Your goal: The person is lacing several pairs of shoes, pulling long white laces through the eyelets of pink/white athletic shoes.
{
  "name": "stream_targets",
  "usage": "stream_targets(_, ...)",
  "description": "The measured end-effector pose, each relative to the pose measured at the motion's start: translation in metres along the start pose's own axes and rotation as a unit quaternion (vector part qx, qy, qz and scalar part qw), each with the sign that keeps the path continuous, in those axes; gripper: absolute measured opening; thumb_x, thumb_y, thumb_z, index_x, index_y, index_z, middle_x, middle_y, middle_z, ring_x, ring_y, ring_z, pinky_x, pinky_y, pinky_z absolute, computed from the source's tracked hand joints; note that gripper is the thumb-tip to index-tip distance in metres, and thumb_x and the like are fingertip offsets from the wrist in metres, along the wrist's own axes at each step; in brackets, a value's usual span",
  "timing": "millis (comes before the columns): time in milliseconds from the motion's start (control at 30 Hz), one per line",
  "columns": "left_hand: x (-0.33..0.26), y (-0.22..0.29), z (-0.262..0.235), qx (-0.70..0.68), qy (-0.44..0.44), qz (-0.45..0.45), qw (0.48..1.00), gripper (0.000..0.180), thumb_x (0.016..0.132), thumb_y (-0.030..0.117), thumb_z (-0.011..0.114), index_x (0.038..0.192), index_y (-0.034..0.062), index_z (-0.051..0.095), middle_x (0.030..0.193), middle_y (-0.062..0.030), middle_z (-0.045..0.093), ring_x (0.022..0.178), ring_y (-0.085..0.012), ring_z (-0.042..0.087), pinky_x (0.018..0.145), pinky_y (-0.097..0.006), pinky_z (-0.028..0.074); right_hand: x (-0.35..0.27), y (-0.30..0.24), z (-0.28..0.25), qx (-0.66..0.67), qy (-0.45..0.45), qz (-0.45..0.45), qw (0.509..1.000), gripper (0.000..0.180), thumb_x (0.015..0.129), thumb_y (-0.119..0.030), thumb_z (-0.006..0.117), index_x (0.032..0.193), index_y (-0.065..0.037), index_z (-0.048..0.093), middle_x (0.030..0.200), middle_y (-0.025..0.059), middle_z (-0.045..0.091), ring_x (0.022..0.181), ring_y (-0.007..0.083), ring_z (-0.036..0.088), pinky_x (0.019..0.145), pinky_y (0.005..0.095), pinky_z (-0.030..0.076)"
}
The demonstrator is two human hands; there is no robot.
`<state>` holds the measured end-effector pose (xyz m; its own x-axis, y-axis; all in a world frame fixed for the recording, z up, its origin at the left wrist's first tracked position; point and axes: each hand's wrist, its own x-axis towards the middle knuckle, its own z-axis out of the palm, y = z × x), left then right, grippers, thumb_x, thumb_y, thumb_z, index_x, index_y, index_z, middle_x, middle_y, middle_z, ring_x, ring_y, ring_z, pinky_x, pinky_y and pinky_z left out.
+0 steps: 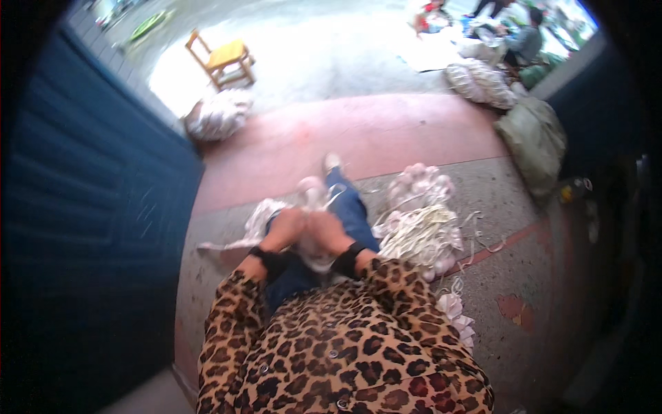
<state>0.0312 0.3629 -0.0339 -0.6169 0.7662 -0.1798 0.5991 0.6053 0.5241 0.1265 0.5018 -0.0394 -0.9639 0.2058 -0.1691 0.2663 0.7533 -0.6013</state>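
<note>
Close together over my lap, my left hand and my right hand are closed around a soft, pale pinkish-white bundle. Part of it sticks out beyond my fingers and part hangs below them. Motion blurs its details, and I cannot tell its exact kind. Thin white strips trail off near my right hand. Left of my left hand lies more pale cloth-like material, with a flat strip stretching out to the side. To the right of my leg, a heap of cream-white strips lies on the floor beside rounded pinkish-white pieces.
Dark blue door panels flank the doorway. Ahead stand a small wooden chair and a pale bundle. A greenish-grey sack leans at the right, near another pale bundle. Farther off, people sit among piled goods.
</note>
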Motion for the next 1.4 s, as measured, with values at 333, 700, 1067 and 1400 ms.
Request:
stream_targets(333,0.002,0.013,-0.005,-0.186,0.057,-0.007,0.981,0.024,0.092,0.018,0.061,0.106,0.0012,0.072,0.098,-0.0263,0.070,0.093,-0.0426,0.069,0.082,-0.047,0.054,-0.014,-0.008,-0.025,-0.011,0.050,-0.101,0.994,0.019,0.088,-0.013,0.058,0.094,-0.003,0.073,0.091,0.0214,0.073,0.087,0.0381,0.073,0.073,0.0471,0.058)
stream_targets(700,-0.044,0.103,-0.016,0.062,0.137,0.259,0.954,0.025,0.078,0.015,0.079,0.102,0.0139,0.072,0.102,-0.0066,0.070,0.106,-0.0352,0.059,0.085,-0.046,0.051,-0.121,0.078,-0.091,0.240,-0.109,-0.092,0.960,0.024,0.099,-0.024,0.057,0.101,-0.002,0.067,0.088,0.0178,0.069,0.083,0.0351,0.069,0.079,0.0422,0.055)
stream_targets(1067,-0.022,0.185,-0.084,-0.361,0.078,0.007,0.929,0.017,0.099,0.015,0.065,0.100,-0.0002,0.071,0.077,-0.0056,0.066,0.067,-0.0102,0.058,0.061,-0.027,0.046,-0.064,0.044,-0.128,0.663,0.048,0.064,0.744,0.026,0.104,-0.022,0.060,0.119,-0.002,0.070,0.092,-0.0026,0.065,0.079,0.0059,0.056,0.073,0.0221,0.046)
stream_targets(1400,-0.038,0.141,-0.063,-0.329,0.164,-0.009,0.930,0.023,0.103,0.017,0.062,0.105,-0.0044,0.071,0.080,-0.0035,0.068,0.073,-0.0092,0.061,0.066,-0.025,0.050,-0.057,-0.019,-0.131,0.595,-0.007,0.003,0.803,0.030,0.105,-0.026,0.061,0.111,0.001,0.074,0.092,-0.0029,0.065,0.084,0.0049,0.054,0.074,0.0214,0.044)
